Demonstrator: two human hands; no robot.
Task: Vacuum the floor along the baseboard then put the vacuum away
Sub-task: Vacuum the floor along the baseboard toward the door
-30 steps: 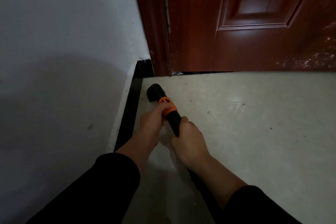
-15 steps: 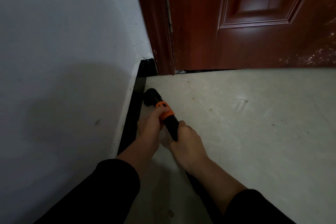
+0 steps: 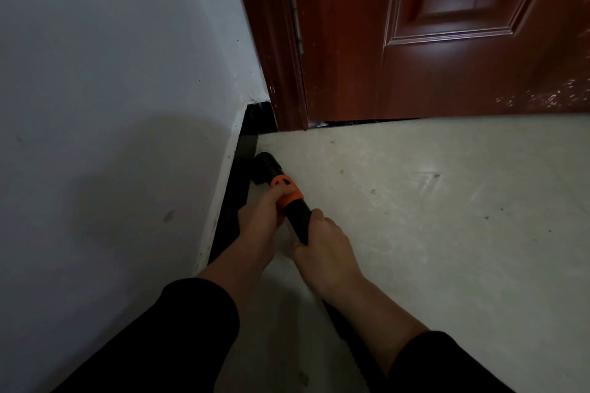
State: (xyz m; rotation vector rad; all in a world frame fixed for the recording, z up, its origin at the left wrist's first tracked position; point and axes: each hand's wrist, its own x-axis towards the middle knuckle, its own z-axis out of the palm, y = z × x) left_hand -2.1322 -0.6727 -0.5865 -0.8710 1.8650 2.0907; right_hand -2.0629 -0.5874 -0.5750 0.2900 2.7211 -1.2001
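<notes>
A black vacuum wand with an orange collar points at the floor beside the black baseboard, its nozzle close to the corner by the door frame. My left hand grips the wand at the orange collar. My right hand grips the black tube just behind it. The black hose runs back under my right forearm, mostly hidden. Small bits of debris lie scattered on the pale floor.
A white wall rises on the left above the baseboard. A closed dark red door and its frame stand ahead. Pale floor stretches to the right.
The nozzle has slid left, from out on the floor to right beside the baseboard. Both hands keep the same grip.
</notes>
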